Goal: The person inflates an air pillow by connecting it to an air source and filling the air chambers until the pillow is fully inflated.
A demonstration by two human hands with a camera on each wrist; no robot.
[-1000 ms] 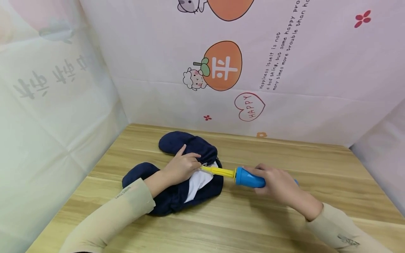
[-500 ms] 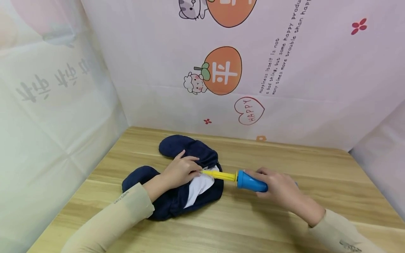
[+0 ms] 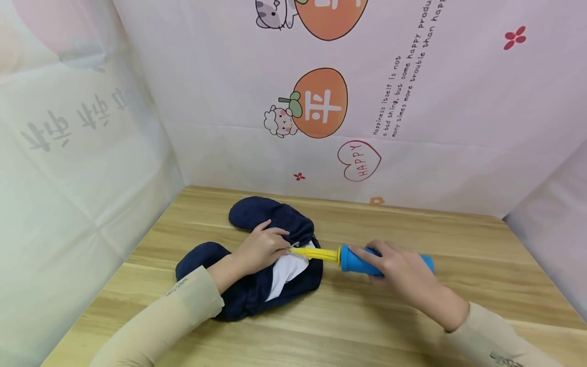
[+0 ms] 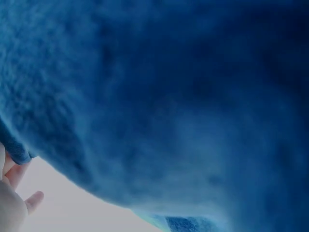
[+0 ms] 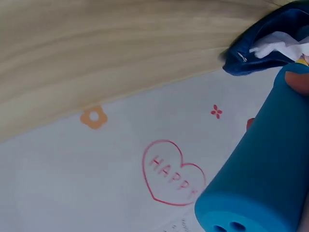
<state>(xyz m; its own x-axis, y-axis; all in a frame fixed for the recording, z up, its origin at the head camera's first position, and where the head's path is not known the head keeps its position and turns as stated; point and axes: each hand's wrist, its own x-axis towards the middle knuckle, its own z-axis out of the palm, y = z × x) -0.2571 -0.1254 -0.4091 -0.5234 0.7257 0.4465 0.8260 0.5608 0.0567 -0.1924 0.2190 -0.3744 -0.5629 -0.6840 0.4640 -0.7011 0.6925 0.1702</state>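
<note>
A navy U-shaped neck pillow (image 3: 270,209) lies on the table, its cover parted over a white inner lining (image 3: 288,272). My left hand (image 3: 261,250) rests across it and pinches at the tip of the yellow nozzle (image 3: 321,254), over the white part. That nozzle belongs to a blue hand pump (image 3: 359,260), which my right hand (image 3: 399,267) grips round its barrel. In the right wrist view the blue pump (image 5: 260,164) shows its holed end close up. Navy fabric (image 4: 169,106) fills most of the left wrist view, with fingers (image 4: 17,174) at its edge.
The wood-grain table (image 3: 367,326) meets a printed white cloth wall (image 3: 220,102) at its back. Further cloth walls stand at the left (image 3: 69,193) and right (image 3: 550,204).
My right hand has shifted its hold on the pump, so more of the barrel's rear end shows. My left hand and the pillow stay in place; the head view has tilted slightly.
</note>
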